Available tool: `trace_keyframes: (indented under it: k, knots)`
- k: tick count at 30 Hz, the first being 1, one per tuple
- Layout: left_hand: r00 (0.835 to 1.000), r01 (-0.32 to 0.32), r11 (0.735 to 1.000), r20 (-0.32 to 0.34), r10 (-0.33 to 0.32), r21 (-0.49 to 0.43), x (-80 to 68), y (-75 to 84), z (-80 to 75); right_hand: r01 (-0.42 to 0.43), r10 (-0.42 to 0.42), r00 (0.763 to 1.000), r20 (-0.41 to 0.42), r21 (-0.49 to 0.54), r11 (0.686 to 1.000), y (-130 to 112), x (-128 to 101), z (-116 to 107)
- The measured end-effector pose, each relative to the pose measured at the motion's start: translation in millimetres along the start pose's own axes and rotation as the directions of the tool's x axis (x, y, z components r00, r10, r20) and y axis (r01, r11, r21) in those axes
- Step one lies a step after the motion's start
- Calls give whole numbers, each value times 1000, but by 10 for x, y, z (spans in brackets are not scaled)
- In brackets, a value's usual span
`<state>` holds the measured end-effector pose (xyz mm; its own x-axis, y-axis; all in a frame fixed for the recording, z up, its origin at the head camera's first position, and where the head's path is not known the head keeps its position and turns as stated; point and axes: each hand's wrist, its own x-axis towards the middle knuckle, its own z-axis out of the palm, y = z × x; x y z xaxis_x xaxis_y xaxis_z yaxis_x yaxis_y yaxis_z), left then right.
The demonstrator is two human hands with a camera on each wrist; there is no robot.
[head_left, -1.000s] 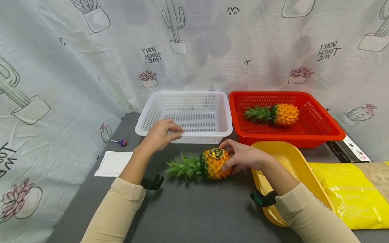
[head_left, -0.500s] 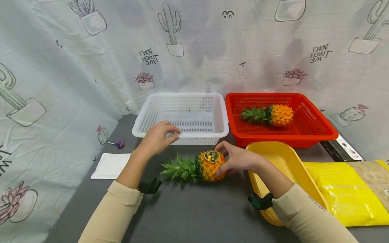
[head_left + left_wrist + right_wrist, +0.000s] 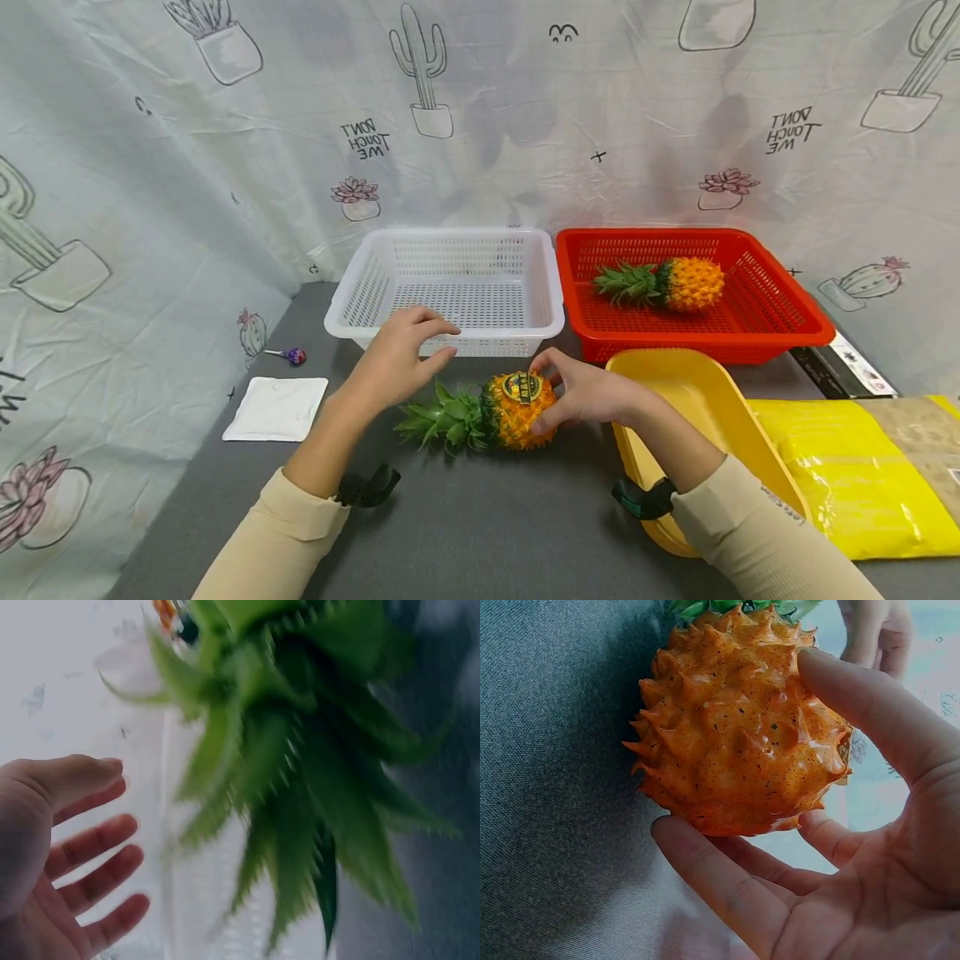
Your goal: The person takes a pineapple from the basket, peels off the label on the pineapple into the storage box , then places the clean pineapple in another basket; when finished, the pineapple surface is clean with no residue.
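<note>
A pineapple (image 3: 517, 412), orange with a dark label on top, lies on its side on the grey table with its green leaves (image 3: 292, 765) pointing left. My right hand (image 3: 588, 392) holds its bottom end; in the right wrist view the thumb (image 3: 870, 701) lies on one side and the fingers curve round the base. My left hand (image 3: 397, 358) hovers above and behind the leaves, apart from them, fingers relaxed and holding nothing. Behind it stands a white basket (image 3: 450, 343). Another pineapple (image 3: 690, 284) lies in the red basket (image 3: 697, 348).
At right is a yellow tray (image 3: 697, 392), under my right forearm. Beside it lies a yellow package (image 3: 847, 475), with a dark box (image 3: 832, 367) behind. On the left are a white packet (image 3: 276, 409) and a lollipop (image 3: 296, 357). A printed curtain (image 3: 495, 108) hangs behind the baskets.
My left hand has shifted slightly toward the right and forward edge, uncovering more of the white packet. The right hand keeps its hold on the pineapple. The head view has panned a little.
</note>
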<state>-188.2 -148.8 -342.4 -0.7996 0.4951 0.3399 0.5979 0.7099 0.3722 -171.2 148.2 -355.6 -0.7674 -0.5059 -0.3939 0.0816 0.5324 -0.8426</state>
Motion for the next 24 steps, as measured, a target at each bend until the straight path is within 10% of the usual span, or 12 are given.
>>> trace_keyframes:
  k: [11,24]
  knots:
    - [947,19,993,319,18,-113,-34,275,135,-6,5,1000,-21,-39,999,-35,-5,39]
    - [921,62,992,390,-13,-113,24,437,284,44,-51,998,-23,-228,973,-126,-108,38]
